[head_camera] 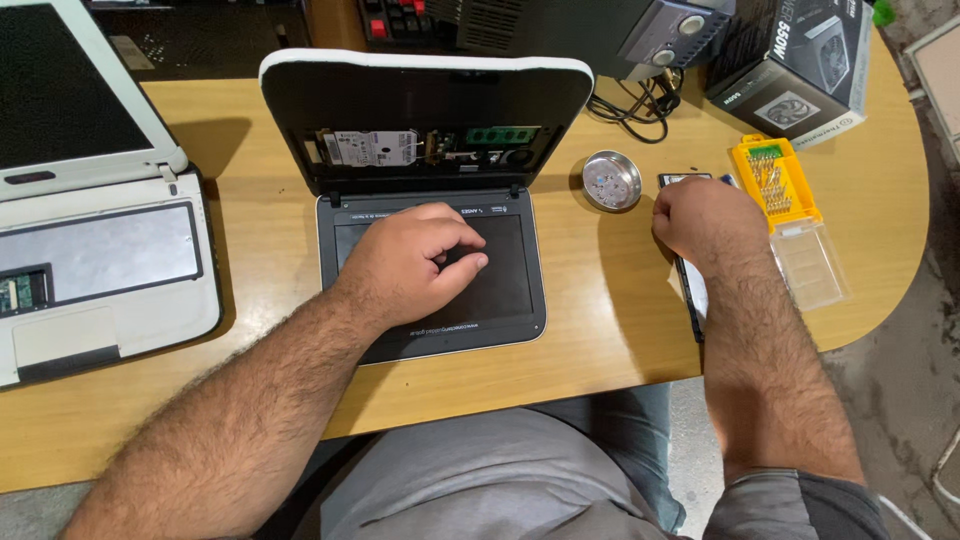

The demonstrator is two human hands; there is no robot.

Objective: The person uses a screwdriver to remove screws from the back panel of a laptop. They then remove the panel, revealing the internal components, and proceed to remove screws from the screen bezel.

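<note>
A small dark laptop [430, 300] lies open on the wooden table [260, 380], its lid flat toward me. Its base [430, 110] stands up behind with the cover off, showing a drive, a green memory board and other parts. My left hand [415, 265] rests on the flat black lid with its fingers curled under and the thumb out. My right hand [705, 220] is a closed fist lying on a thin dark panel [692, 300] to the right of the laptop. A small dark blue tip [727, 181] of a tool sticks out past the knuckles.
A round metal dish [611, 181] with small screws sits between the laptop and my right hand. A yellow bit set [772, 180] with a clear lid [812, 262] lies at the right. A white laptop [90, 220] is at the left. Boxes [790, 60] and cables [640, 100] stand behind.
</note>
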